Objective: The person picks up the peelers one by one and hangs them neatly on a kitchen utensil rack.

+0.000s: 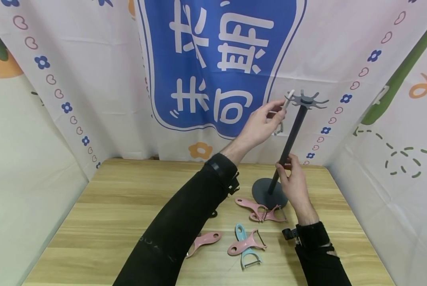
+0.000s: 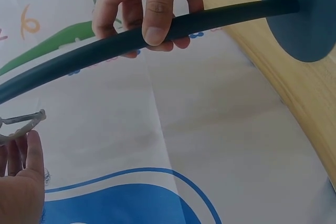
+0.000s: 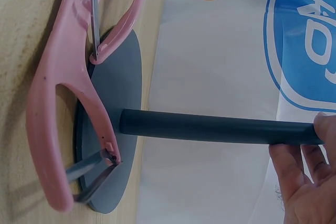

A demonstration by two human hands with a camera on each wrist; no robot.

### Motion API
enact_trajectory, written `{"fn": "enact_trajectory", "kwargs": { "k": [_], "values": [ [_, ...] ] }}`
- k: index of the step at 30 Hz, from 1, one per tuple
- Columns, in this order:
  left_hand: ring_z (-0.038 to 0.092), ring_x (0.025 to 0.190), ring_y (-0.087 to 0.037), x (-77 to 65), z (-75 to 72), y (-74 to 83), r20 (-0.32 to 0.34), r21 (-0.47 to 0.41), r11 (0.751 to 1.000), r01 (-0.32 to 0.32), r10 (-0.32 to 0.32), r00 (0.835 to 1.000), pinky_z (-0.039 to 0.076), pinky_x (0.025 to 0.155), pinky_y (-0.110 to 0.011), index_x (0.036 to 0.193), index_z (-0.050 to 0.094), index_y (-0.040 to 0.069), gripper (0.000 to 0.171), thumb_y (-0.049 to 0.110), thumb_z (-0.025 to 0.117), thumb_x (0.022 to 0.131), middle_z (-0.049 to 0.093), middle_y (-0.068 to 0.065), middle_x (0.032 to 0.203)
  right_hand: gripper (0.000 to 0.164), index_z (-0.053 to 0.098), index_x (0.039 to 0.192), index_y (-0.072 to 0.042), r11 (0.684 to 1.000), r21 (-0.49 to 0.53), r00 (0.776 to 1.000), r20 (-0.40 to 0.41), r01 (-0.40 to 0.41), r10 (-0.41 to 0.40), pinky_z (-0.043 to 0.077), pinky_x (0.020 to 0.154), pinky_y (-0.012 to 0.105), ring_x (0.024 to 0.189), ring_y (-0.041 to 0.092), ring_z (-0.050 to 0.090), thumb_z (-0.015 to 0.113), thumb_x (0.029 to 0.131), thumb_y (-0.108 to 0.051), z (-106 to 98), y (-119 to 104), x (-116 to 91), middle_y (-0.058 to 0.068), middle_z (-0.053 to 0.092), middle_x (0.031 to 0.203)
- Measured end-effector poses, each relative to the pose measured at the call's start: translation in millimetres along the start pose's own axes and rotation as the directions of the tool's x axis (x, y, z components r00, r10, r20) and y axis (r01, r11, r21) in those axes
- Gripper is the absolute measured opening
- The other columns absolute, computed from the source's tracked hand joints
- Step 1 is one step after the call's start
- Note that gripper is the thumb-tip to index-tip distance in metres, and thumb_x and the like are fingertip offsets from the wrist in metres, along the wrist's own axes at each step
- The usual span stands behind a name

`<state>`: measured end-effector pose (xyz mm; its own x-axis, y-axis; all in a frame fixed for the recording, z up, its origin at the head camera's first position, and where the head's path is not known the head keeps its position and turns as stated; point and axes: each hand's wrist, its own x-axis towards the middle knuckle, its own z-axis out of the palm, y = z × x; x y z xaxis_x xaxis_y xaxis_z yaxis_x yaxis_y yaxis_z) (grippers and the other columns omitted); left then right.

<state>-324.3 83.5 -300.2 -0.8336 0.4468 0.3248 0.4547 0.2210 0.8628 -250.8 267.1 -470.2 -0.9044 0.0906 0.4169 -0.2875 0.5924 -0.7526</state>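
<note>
My left hand pinches a white peeler, its handle end up against one arm of the hook rack on top of a dark grey stand. The peeler's blade end shows just above the fingertips in the left wrist view. Lower down, my right hand grips the stand's pole between thumb and fingers. The round base rests on the table, and the pole leans to the right in the head view.
Two pink peelers lie against the base, partly overlapping it. Nearer the front, a pink peeler crosses a blue peeler. Another pink peeler is partly hidden by the left sleeve. A printed cloth hangs behind the wooden table.
</note>
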Motion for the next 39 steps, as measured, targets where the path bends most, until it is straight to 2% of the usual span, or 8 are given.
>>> {"fn": "enact_trajectory", "kwargs": {
  "k": [8, 20, 23, 30, 34, 39],
  "values": [
    [0.064, 0.16, -0.03, -1.6, -1.2, -4.3, -0.003, 0.034, 0.999, -0.013, 0.013, 1.0, 0.06, 0.132, -0.045, 0.175, 0.053, 0.016, 0.049, 0.026, 0.055, 0.127, 0.067, -0.01, 0.167, 0.044, 0.05, 0.164, 0.002, 1.0, -0.011, 1.0, 0.0, 0.003, -0.003, 0.069, 0.102, 0.079, 0.135, 0.055, 0.073, 0.061, 0.124, -0.015, 0, 0, -1, 0.031, 0.068, 0.145],
    [0.065, 0.157, -0.028, -9.1, -7.9, -14.2, -0.012, 0.055, 0.998, -0.027, 0.028, 1.0, 0.06, 0.131, -0.044, 0.173, 0.056, 0.021, 0.047, 0.028, 0.056, 0.127, 0.07, -0.007, 0.164, 0.043, 0.05, 0.163, -0.001, 1.0, -0.013, 1.0, 0.005, -0.011, 0.011, 0.068, 0.104, 0.079, 0.137, 0.054, 0.072, 0.061, 0.124, -0.016, 0, 0, 0, 0.031, 0.067, 0.148],
    [0.064, 0.158, -0.027, -12.9, -11.2, -17.7, -0.02, 0.066, 0.998, -0.021, 0.022, 1.0, 0.059, 0.132, -0.043, 0.173, 0.056, 0.023, 0.047, 0.029, 0.056, 0.127, 0.069, -0.005, 0.163, 0.044, 0.05, 0.163, -0.002, 1.0, -0.013, 1.0, 0.006, -0.014, 0.014, 0.068, 0.104, 0.079, 0.137, 0.054, 0.072, 0.061, 0.124, -0.016, 0, 0, 1, 0.03, 0.068, 0.148],
    [0.067, 0.155, -0.032, -26.1, -19.5, -28.4, -0.045, 0.099, 0.993, -0.059, 0.064, 0.997, 0.063, 0.128, -0.048, 0.172, 0.057, 0.019, 0.047, 0.027, 0.058, 0.126, 0.07, -0.01, 0.161, 0.045, 0.05, 0.165, -0.001, 1.0, -0.017, 1.0, 0.01, -0.016, 0.016, 0.068, 0.104, 0.078, 0.137, 0.054, 0.072, 0.061, 0.124, -0.017, -1, 0, 1, 0.031, 0.067, 0.147],
    [0.066, 0.156, -0.031, -33.6, -25.0, -33.3, -0.031, 0.126, 0.99, -0.063, 0.067, 0.997, 0.063, 0.13, -0.045, 0.173, 0.056, 0.018, 0.048, 0.028, 0.059, 0.126, 0.068, -0.011, 0.163, 0.046, 0.049, 0.165, 0.0, 1.0, -0.018, 1.0, 0.01, -0.025, 0.025, 0.068, 0.105, 0.078, 0.137, 0.054, 0.071, 0.061, 0.124, -0.016, 0, 1, 1, 0.031, 0.067, 0.147],
    [0.067, 0.151, -0.029, -41.9, -31.2, -36.7, -0.008, 0.185, 0.978, -0.095, 0.099, 0.995, 0.06, 0.133, -0.041, 0.171, 0.058, 0.013, 0.048, 0.024, 0.06, 0.125, 0.069, -0.013, 0.158, 0.046, 0.049, 0.166, 0.0, 0.999, -0.023, 1.0, 0.008, -0.029, 0.029, 0.067, 0.105, 0.078, 0.138, 0.055, 0.071, 0.061, 0.124, -0.017, -1, 1, 1, 0.032, 0.066, 0.148]
  ]
}}
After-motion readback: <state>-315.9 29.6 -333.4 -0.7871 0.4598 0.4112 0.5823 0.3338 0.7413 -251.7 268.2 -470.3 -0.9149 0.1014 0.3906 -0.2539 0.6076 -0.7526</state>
